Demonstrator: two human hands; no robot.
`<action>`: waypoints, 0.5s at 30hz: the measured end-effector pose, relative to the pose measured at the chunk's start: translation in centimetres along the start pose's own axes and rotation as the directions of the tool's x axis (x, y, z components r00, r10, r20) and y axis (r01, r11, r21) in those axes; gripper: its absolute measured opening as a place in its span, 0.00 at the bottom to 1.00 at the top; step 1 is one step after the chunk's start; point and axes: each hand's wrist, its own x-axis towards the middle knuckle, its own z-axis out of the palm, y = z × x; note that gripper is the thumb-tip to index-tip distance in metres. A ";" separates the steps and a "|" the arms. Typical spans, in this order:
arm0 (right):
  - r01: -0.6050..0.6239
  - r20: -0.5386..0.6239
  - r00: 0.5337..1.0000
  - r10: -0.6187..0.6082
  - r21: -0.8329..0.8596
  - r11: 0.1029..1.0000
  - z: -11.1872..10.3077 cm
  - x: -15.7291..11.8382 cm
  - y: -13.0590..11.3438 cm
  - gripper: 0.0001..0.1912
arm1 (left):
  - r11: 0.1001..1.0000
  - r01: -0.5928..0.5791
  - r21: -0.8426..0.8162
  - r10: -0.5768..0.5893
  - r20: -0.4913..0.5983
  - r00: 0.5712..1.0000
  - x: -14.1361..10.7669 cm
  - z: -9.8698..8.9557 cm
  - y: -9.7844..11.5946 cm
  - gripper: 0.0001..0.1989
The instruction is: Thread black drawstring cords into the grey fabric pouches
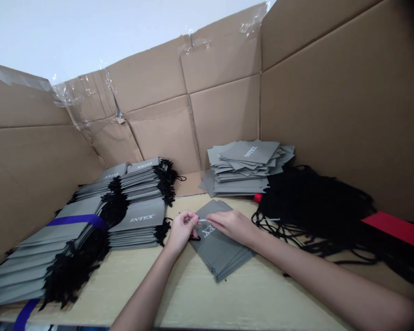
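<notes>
Inside big cardboard carton, pale wood board as base. Left of frame: stacks of grey INTEX bags w/ black drawstrings, blue strap across one. Upper centre-right: looser grey bag pile; right: heap of black cords, red card. L hand fingers closed, pinching thin white piece; R hand fingers slightly curled, tips at same piece, grip unclear. Small grey bag stack centre, angled, under both hands, logo partly covered.
</notes>
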 end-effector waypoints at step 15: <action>0.076 -0.126 0.990 -0.070 0.038 0.996 -0.8 -0.4 -2.4 0.14 | 0.897 0.227 -0.379 -0.147 0.228 0.962 -1.2 1.1 1.2 0.18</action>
